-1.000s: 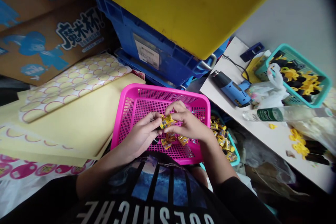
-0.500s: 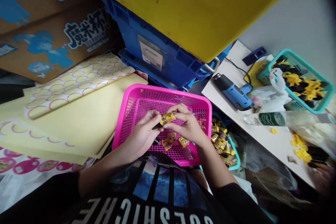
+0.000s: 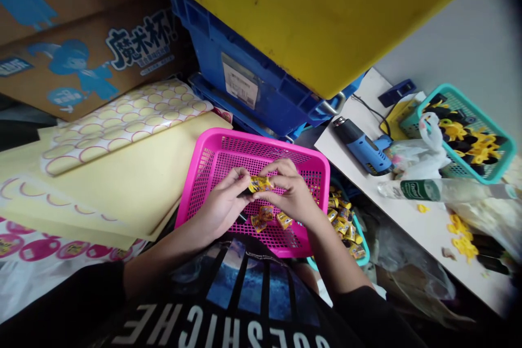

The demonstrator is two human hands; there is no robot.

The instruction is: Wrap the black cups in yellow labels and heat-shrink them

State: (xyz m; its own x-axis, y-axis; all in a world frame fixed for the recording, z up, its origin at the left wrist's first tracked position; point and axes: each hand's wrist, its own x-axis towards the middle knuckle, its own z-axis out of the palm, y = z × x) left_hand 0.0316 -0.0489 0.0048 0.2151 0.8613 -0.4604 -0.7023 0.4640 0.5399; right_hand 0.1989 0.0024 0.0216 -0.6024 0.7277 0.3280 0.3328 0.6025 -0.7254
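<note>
Since the earlier frame: view shifted slightly; small yellow packet (image 3: 260, 184) now lies nearly level. Held in a narrow pinch between left hand (image 3: 222, 204) and right hand (image 3: 291, 193), above pink plastic basket (image 3: 244, 139). Inside basket: loose packets (image 3: 267, 213). Nearby: teal basket (image 3: 359, 231), sheets of round stickers (image 3: 122, 119), blue heat gun (image 3: 362, 147).

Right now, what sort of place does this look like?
Probably a small packing workroom: sheets of round stickers, a pink basket of small yellow packets, and a blue heat gun.
</note>
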